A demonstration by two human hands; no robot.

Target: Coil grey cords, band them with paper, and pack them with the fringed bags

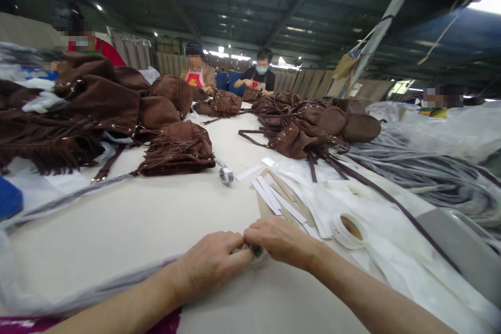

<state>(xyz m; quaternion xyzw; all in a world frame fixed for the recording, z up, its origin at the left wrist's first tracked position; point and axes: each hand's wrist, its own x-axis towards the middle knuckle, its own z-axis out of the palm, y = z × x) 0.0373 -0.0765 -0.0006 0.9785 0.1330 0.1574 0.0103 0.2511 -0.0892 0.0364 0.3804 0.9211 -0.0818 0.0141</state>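
At the near middle of the table my left hand (213,261) and my right hand (279,239) meet, fingers pinched together. Between them is a small dark piece in clear plastic (257,250), mostly covered by the fingers. A long strap in a plastic sleeve (105,289) runs beneath my left forearm and curves round the left side. Its far part leads up to a brown fringed bag (178,148) lying on the table. Just right of that bag lies a small plastic-wrapped piece (226,175); its kind is unclear.
White paper strips (270,195) and a tape roll (349,230) lie at right on plastic sheets. Brown bags are heaped left (102,104) and right (313,122). Grey plastic-sleeved straps (426,172) pile at far right. Several people work around the table.
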